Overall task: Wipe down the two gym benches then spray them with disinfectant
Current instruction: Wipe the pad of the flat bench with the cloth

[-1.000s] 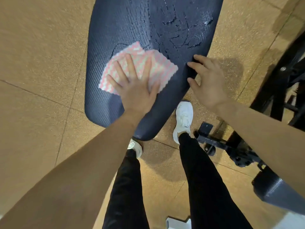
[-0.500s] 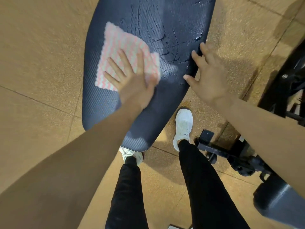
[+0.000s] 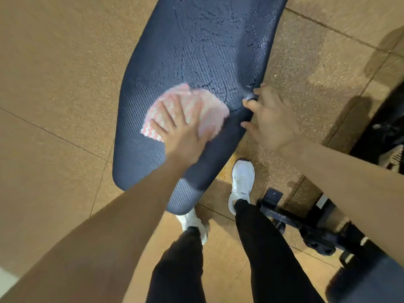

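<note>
A dark blue padded gym bench (image 3: 203, 51) runs from the top of the view down to my feet, its surface cracked and wet-looking near the far right. My left hand (image 3: 183, 130) lies flat with spread fingers on a pink-and-white cloth (image 3: 209, 106), pressing it onto the pad's middle. The cloth is motion-blurred. My right hand (image 3: 271, 119) rests against the bench's right edge with fingers loosely bent, holding nothing. A second dark bench pad (image 3: 369, 278) shows at the lower right corner.
The floor (image 3: 54, 84) is tan speckled rubber tile. My white shoes (image 3: 242, 182) stand at the bench's near end. A black metal frame with bolts (image 3: 306, 228) lies on the floor to my right, and dark equipment (image 3: 384, 119) stands at the right edge.
My left hand has swept the cloth from the pad's left side back toward the middle and right. My right hand stayed at the right edge, shifting slightly.
</note>
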Available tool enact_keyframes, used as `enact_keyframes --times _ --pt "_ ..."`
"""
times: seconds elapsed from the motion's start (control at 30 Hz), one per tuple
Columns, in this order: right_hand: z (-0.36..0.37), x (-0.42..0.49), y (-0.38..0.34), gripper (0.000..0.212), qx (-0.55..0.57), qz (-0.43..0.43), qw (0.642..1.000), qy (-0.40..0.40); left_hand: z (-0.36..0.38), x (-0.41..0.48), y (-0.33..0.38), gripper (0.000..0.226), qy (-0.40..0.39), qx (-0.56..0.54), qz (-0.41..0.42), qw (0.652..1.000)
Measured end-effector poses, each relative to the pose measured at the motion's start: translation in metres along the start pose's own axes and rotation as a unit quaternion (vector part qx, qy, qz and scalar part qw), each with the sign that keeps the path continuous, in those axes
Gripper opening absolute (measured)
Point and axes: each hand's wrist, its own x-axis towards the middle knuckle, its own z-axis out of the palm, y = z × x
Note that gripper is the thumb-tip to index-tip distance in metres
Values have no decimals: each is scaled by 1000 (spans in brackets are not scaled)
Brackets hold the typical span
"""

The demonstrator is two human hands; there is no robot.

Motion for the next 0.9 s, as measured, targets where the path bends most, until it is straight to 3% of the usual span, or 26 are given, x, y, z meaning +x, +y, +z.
enact_keyframes --times 0.1,0.37,0.53,0.7,0.83,0.9 --pt "3 -1 1 50 -32 -27 999 -7 -22 47 -29 80 17 -56 -95 994" --pt "2 4 1 53 -9 -22 999 -33 -47 103 -55 81 71 -44 -113 990" --pt "0 11 10 52 36 -24 999 -21 -34 77 -8 74 73 -8 19 997" --pt "-8 21 25 20 83 -43 995 37 -13 35 51 70 65 -24 126 990" --pt "-30 40 42 28 78 7 994 81 -4 14 72 73 51 0 173 984" --pt "-40 57 49 39 77 36 995 59 -6 14 73 74 41 2 196 980"
